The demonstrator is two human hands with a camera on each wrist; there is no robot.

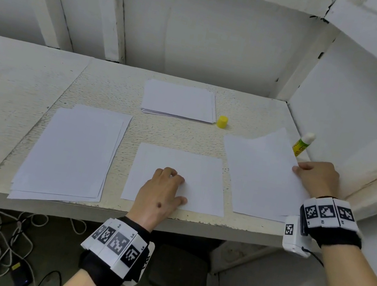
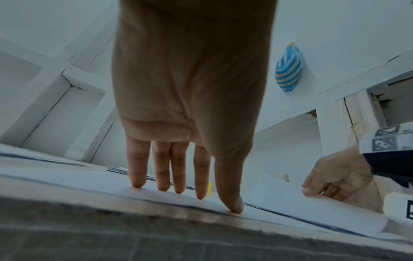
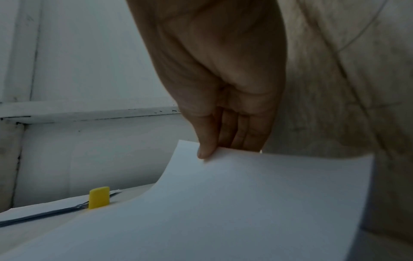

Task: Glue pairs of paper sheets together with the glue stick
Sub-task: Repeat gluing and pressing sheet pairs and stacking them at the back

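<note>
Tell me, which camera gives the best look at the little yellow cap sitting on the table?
The head view: the yellow cap stands whole on the table, just right of the far paper stack. The right wrist view shows it too, but dim and partly behind the lifted sheet. The left wrist view shows only a yellow sliver behind the fingers.

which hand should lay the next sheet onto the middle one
Right. The right hand already pinches the lifted sheet by its edge, while the left hand presses flat on the middle sheet, keeping it steady.
</note>
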